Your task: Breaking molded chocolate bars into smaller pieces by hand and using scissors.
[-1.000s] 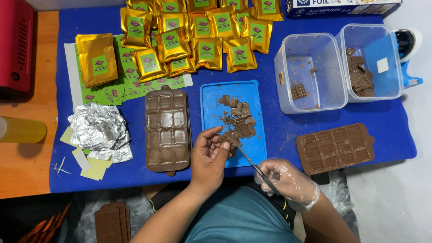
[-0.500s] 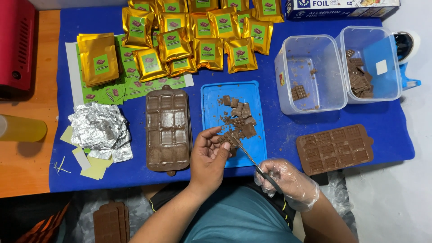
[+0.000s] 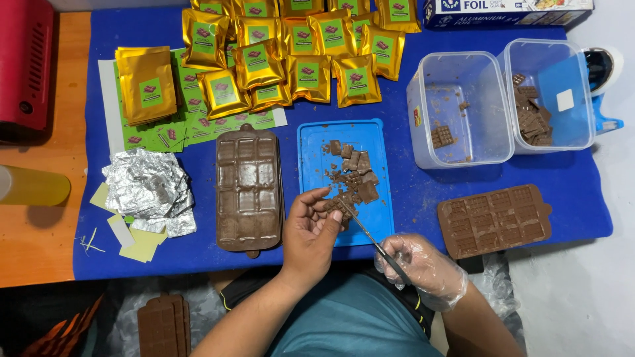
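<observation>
A blue cloth (image 3: 410, 218) covers most of the tabletop, with bare wood showing at the left edge. Across its far side lies a spread of gold pouches (image 3: 291, 53) with green labels. Right of them stand two clear plastic tubs (image 3: 463, 112), each with a few chocolate pieces inside. Near the middle a brown chocolate mould (image 3: 249, 188) lies lengthwise, and a second mould (image 3: 495, 220) lies at the right. Crumpled foil (image 3: 149, 192) sits at the left. Between the moulds is a blue tray (image 3: 314, 165) carrying broken chocolate pieces (image 3: 354, 175). The bare left hand (image 3: 311, 231) is closed on a chocolate piece (image 3: 334, 206) at the tray's near edge. The gloved right hand (image 3: 420, 268) is clamped on a knife (image 3: 367, 233), its tip touching that piece
</observation>
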